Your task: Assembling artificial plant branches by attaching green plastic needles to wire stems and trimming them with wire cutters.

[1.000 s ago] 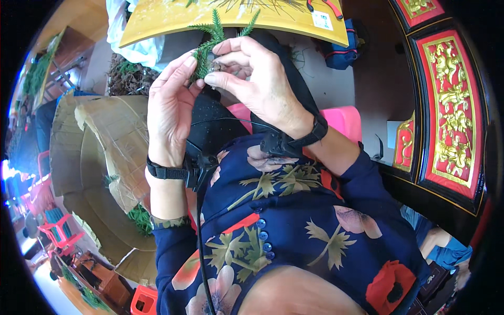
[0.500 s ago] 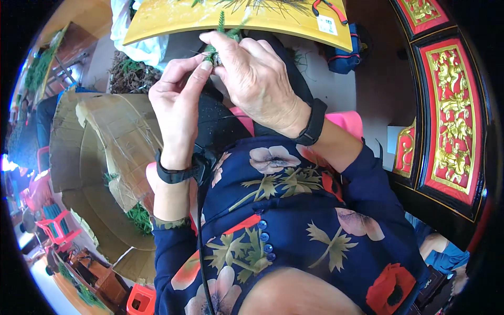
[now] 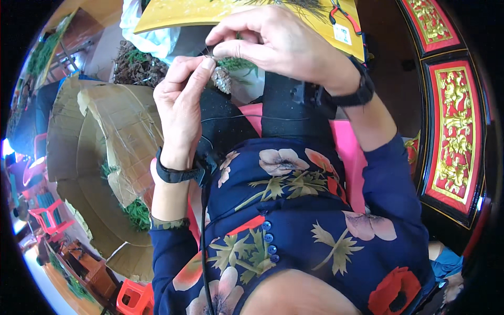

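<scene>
My left hand (image 3: pixel 181 102) is closed in a pinch, thumb against forefinger, at the top of a frosted brownish pinecone (image 3: pixel 222 81) that hangs beside the fingertips. A thin dark wire or stem shows near the pinch. My right hand (image 3: pixel 283 44) is just above and to the right, its thumb and forefinger pressed together close to the left fingertips. What it grips is too fine to make out. Green needle sprigs (image 3: pixel 236 64) show beneath the right hand, and whether they are attached to the pinecone I cannot tell.
A yellow table (image 3: pixel 189 14) stands ahead with dark twigs and red-handled pliers (image 3: pixel 354 23). An open cardboard box (image 3: pixel 79 157) with greenery is at my left, near a heap of brown pinecones (image 3: pixel 137 68) and a white plastic bag (image 3: pixel 157 39). Carved red-and-gold panels (image 3: pixel 452 136) flank my right.
My right hand has shifted up and to the right, its wrist swinging outward. The pinecone now shows below the left fingertips, and the sprig that stuck up above my hands is gone from there.
</scene>
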{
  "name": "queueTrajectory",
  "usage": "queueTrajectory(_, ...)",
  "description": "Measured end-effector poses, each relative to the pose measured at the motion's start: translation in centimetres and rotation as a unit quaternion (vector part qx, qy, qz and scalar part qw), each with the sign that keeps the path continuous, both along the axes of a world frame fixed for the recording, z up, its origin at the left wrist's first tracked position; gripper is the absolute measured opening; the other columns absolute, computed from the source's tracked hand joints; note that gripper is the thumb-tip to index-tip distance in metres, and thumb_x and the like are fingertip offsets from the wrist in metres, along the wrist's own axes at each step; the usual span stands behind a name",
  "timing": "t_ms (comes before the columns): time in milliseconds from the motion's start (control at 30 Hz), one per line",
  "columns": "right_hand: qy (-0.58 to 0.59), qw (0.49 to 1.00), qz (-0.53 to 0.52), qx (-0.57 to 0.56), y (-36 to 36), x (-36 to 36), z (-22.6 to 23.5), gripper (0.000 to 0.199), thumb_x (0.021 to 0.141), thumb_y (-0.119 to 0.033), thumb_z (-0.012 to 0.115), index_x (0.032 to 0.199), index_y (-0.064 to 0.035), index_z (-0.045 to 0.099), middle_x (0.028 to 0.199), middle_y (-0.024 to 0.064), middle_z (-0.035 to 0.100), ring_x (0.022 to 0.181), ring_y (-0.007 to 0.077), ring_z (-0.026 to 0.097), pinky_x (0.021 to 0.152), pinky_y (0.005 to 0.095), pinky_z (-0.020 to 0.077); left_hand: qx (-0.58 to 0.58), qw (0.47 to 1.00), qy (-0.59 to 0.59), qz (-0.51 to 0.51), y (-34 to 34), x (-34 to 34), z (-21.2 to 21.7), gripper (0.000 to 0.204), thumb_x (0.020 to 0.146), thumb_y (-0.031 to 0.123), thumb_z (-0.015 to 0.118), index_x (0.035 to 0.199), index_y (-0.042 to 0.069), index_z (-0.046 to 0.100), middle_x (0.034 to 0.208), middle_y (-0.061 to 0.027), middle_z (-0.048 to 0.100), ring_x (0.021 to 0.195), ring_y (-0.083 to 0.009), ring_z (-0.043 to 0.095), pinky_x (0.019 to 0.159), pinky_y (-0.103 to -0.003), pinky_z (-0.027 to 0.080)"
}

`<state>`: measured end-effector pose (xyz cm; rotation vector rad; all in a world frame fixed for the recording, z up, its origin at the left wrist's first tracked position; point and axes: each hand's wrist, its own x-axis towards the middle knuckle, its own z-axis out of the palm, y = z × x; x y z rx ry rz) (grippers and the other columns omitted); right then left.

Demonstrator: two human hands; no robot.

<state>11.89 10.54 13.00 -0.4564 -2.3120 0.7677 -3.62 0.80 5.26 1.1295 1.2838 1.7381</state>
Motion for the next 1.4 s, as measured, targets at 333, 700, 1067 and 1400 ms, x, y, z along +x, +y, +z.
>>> queueTrajectory(333, 0.042, 0.975, 0.197, 0.09, 0.8, -4.5, -2.3, 0.006, 0.078, -0.003, 0.065, 0.082, 0.002, 0.065, 0.078, 0.0117, 0.064, 0.073, 0.0181, 0.061, 0.066, 0.0289, 0.0467, -0.13, 0.899, -0.326, -0.263, -2.4, -4.6, -0.4, 0.014, 0.086, 0.011, 0.061, 0.097, 0.003, 0.065, 0.083, 0.0001, 0.059, 0.074, -0.0079, 0.055, 0.069, -0.022, 0.043)
queueTrajectory(700, -0.095, 0.968, 0.232, -0.011, 0.5, -4.5, -1.8, 0.019, 0.077, -0.02, 0.062, 0.087, -0.0045, 0.064, 0.069, 0.0054, 0.061, 0.067, 0.0259, 0.061, 0.059, 0.0341, 0.047, -0.143, 0.961, -0.131, -0.196, -2.5, -4.0, -0.7, 0.012, 0.085, 0.009, 0.062, 0.094, 0.002, 0.067, 0.087, -0.002, 0.062, 0.077, -0.0081, 0.056, 0.073, -0.021, 0.043)
queueTrajectory(1067, 0.069, 0.95, 0.306, -0.004, 1.7, -2.6, -1.1, 0.02, 0.078, -0.002, 0.059, 0.098, -0.0016, 0.062, 0.081, 0.0092, 0.061, 0.072, 0.0241, 0.061, 0.062, 0.0326, 0.0478, -0.079, 0.962, -0.169, -0.198, -2.0, -3.2, -0.2, 0.011, 0.085, 0.012, 0.062, 0.089, 0.002, 0.066, 0.087, -0.0004, 0.061, 0.082, -0.0082, 0.054, 0.078, -0.022, 0.039)
queueTrajectory(1400, -0.257, 0.884, 0.212, 0.327, 0.7, -3.2, 1.4, 0.011, 0.078, -0.011, 0.061, 0.083, -0.0009, 0.062, 0.082, 0.0109, 0.06, 0.073, 0.0308, 0.059, 0.06, 0.0371, 0.0464, -0.153, 0.951, -0.15, -0.224, -2.0, -3.8, -0.6, 0.013, 0.087, 0.013, 0.059, 0.087, 0.001, 0.065, 0.085, -0.0005, 0.063, 0.081, -0.0075, 0.054, 0.077, -0.022, 0.04)
